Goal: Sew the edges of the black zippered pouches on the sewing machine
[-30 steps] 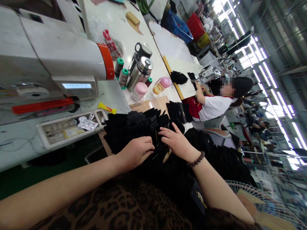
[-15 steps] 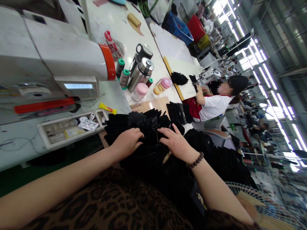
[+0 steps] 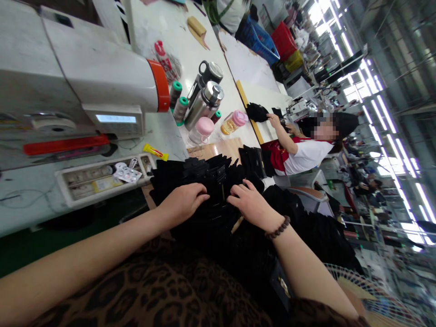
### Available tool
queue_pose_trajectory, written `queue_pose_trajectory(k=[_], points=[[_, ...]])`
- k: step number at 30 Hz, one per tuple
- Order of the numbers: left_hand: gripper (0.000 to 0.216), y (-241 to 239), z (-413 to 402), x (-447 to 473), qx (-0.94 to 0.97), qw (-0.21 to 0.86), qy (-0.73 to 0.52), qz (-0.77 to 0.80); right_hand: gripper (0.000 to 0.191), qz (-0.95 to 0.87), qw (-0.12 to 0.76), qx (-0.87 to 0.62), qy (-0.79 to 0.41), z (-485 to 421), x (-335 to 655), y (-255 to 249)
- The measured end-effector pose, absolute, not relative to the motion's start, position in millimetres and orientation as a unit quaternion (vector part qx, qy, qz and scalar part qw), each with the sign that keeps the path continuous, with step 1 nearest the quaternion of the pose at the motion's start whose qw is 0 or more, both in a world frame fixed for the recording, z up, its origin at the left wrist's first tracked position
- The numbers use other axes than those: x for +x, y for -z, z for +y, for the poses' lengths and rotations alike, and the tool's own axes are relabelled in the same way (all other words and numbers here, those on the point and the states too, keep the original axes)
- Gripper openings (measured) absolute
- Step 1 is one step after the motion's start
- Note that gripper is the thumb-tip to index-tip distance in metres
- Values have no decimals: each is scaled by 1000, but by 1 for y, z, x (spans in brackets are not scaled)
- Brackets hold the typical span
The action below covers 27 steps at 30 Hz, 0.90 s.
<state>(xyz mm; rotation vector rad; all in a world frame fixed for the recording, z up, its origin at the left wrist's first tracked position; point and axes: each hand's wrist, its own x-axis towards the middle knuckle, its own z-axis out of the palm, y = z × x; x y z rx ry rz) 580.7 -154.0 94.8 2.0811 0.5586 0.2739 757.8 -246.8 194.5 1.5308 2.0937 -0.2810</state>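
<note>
The left hand (image 3: 184, 199) has moved farther from the right hand (image 3: 256, 205); both are at the black cloth (image 3: 214, 177), fingers bent, whether pinching I cannot tell.

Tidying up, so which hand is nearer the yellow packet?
Left. In the picture, the left hand is below and right of the yellow packet; the right hand is farther right.

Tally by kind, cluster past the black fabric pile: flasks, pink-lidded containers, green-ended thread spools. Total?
Flasks: 2 (tall black-lidded flask; silver-lidded steel flask)
Pink-lidded containers: 2 (clear cup; yellowish jar)
Green-ended thread spools: 3 (two grey spools; dark spool, partly hidden)
Total: 7
</note>
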Motion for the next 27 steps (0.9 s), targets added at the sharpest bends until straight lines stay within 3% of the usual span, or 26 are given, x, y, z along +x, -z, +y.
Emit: queue_pose_trajectory(k=[4,12,16,19,23,27], points=[[15,-89,-150,579,868,451,-73,196,32,762,249,591,87,-253,754,-195],[21,-105,-174,582,893,424,-141,51,19,793,210,564,91,-249,761,-196],[25,-104,-165,581,873,449,-155,107,24,790,233,555,117,-249,766,-196],[24,-96,-150,580,881,399,-139,214,26,778,250,566,110,-249,763,-195],[17,-86,-139,580,905,348,-63,236,45,772,247,576,107,-246,756,-195],[12,-89,-149,583,906,367,-69,200,35,771,258,570,120,-242,755,-194]])
